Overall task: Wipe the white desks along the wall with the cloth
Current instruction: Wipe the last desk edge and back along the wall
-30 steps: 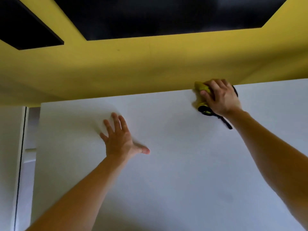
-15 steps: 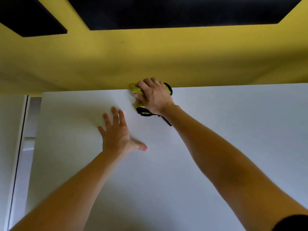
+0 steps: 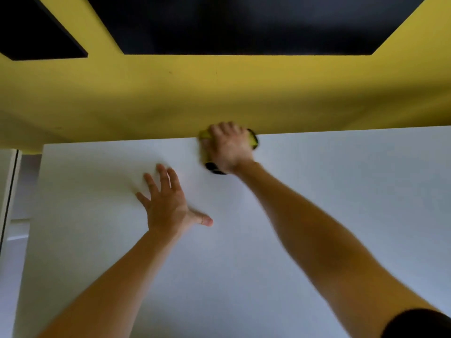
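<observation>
The right hand (image 3: 229,146) presses a yellow-green cloth (image 3: 204,135) with a black edge against the far edge of the white desk (image 3: 317,203), right where the desk top meets the yellow wall (image 3: 219,98). The fingers are curled down over the cloth, holding it bunched under the palm, so only scraps of it show at the left of the knuckles, at the right side and near the wrist (the whole hand is smeared with motion blur, so finer detail is lost). The left hand (image 3: 168,203) lies flat on the desk nearer the person and to the left of the cloth, apart from it, fingers spread wide and the thumb stuck out to the right, holding nothing. Both bare forearms reach in from the bottom of the view. Above the yellow band sit two dark panels (image 3: 244,23). At the far left, past the desk's edge, stands a pale upright surface with a dark line (image 3: 9,191) running down it.
</observation>
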